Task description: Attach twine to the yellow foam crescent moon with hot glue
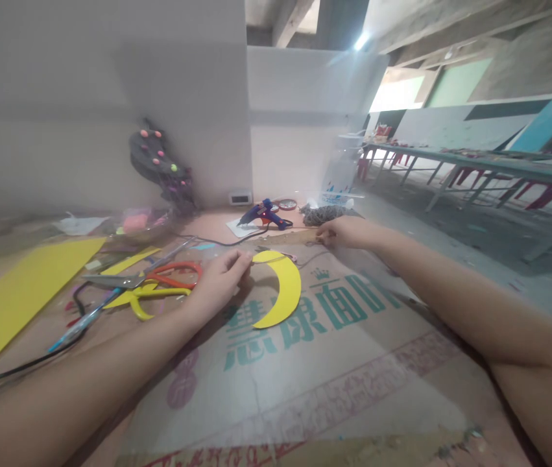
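Now, left hand (220, 280): fingers pinched together on the upper tip of the yellow crescent (283, 292), which lies flat on the printed cardboard (334, 363) just to its right.
Right hand (341, 232): farther out, fingertips curled at the end of a tan strip (288, 239); whether they grip it I cannot tell.
Done so far: crescent cut out whole.
Not yet done: its face is bare, nothing stuck on.
Left of the left hand: scissors (159, 285) laid down, yellow sheet (17, 292) beyond them.
Beyond both hands: glue gun (263, 214), untouched.
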Demonstrator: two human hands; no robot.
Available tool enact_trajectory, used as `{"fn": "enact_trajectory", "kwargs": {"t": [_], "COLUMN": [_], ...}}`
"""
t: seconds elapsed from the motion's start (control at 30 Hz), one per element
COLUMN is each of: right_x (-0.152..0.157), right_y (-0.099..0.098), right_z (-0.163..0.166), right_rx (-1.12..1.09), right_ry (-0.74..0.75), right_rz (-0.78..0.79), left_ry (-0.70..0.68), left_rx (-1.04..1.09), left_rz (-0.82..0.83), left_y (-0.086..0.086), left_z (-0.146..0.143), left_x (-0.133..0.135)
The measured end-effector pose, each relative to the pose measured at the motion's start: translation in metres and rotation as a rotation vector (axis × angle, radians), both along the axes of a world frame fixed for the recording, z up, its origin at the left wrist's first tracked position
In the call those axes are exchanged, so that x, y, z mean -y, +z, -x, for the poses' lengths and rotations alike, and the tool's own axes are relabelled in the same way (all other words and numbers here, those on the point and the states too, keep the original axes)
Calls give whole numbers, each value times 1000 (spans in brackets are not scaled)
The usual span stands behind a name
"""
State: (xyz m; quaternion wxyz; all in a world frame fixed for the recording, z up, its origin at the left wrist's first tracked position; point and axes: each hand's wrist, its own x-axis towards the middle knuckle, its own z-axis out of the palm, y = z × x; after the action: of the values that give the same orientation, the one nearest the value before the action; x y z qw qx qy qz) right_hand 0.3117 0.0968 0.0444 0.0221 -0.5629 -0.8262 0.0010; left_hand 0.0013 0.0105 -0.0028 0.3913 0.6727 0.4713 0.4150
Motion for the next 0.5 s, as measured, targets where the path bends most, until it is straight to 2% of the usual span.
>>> {"fn": "enact_trajectory", "kwargs": {"t": [0.1,0.2,0.27,0.37,0.43,0.5], "right_x": [0,-1,-1,3,8,14], "right_y": [-14,-15,-7,14,29,40], "right_z": [8,13,14,12,9,7], "right_rx": [-43,-125,-200,-501,-709,-784], "right_ry": [-21,-44,-68,-113,-97,-41], "right_rz": [-57,-84,-83,-114,-206,-338], "left_ry": [-5,-14,-16,-15,-14,-13], "left_rx": [0,-6,-15,-30,-32,-34], "left_rz": [3,-13,-12,-8,-6,9], "left_y": [-1,-3,-3,-3,-2,-1], "left_z": [0,2,2,2,1,1], "left_x": [-1,-2,-1,-1,-1,-1]}}
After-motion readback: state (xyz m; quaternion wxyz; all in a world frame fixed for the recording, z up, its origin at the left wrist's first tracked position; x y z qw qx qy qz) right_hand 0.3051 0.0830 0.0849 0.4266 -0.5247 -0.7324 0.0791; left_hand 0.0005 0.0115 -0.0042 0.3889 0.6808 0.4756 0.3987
